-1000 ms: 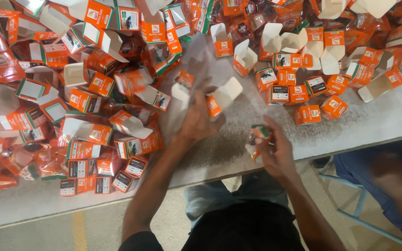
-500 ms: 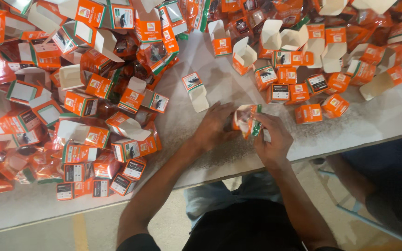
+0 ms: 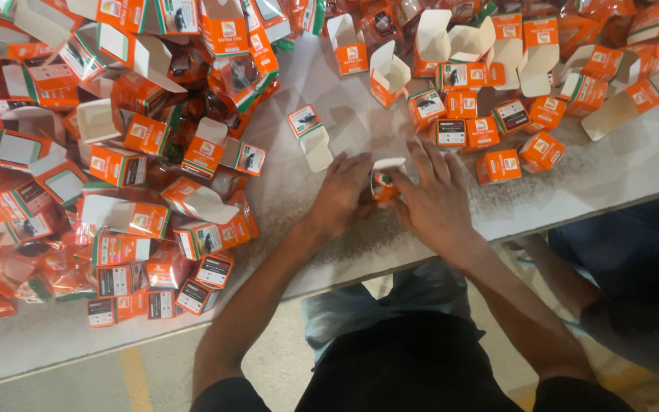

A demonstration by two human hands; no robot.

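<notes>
Both hands lowered to table | left hand (image 3: 342, 192), right hand (image 3: 430, 200) fingers pinch small orange box (image 3: 383, 183) | open flap may crumple under pressure

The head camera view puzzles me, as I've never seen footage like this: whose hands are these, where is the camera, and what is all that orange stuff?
The camera sits on a person's head, looking down at their own two bare hands. The left hand and right hand together hold one small orange carton, its white flap open, over a pale grey table. Heaps of similar orange cartons, many open, cover the table, with a row of closed cartons beyond the hands. Another person's arm shows at right.
</notes>
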